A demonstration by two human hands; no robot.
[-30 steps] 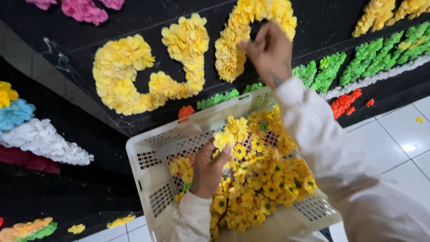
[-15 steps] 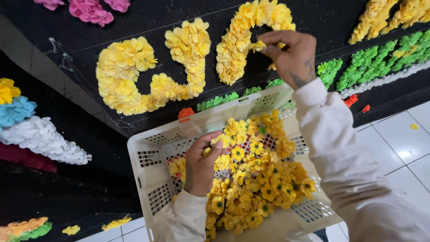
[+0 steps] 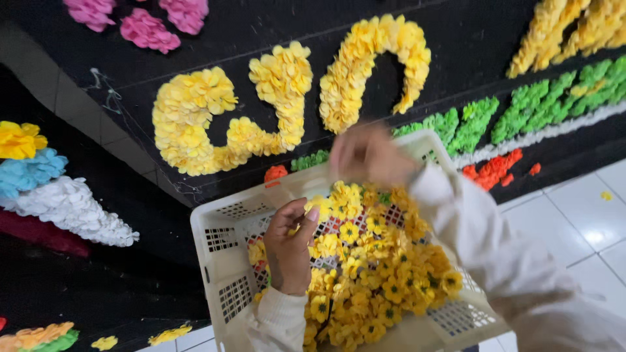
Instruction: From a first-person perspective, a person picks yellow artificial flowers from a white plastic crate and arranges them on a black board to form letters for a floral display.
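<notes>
A white plastic mesh basket (image 3: 218, 261) tilts toward me, filled with several small yellow artificial flowers (image 3: 375, 280). My left hand (image 3: 290, 251) lies inside the basket, fingers curled against its mesh floor among the flowers. Blurred by motion, my right hand (image 3: 368, 156) hovers over the basket's far rim, just below the black board (image 3: 261, 26); whether it holds a flower is unclear. On the board, yellow flower shapes (image 3: 228, 117) form large curved figures.
Green flower strips (image 3: 521, 111), red clusters (image 3: 489, 171) and pink clusters (image 3: 147, 29) are also pinned to the board. Yellow, blue and white flower masses (image 3: 45, 189) sit at the left. White floor tiles (image 3: 580, 208) lie at the lower right.
My right hand has dropped from the curved yellow figure on the board down to the basket's far rim. My left hand has stayed in the basket.
</notes>
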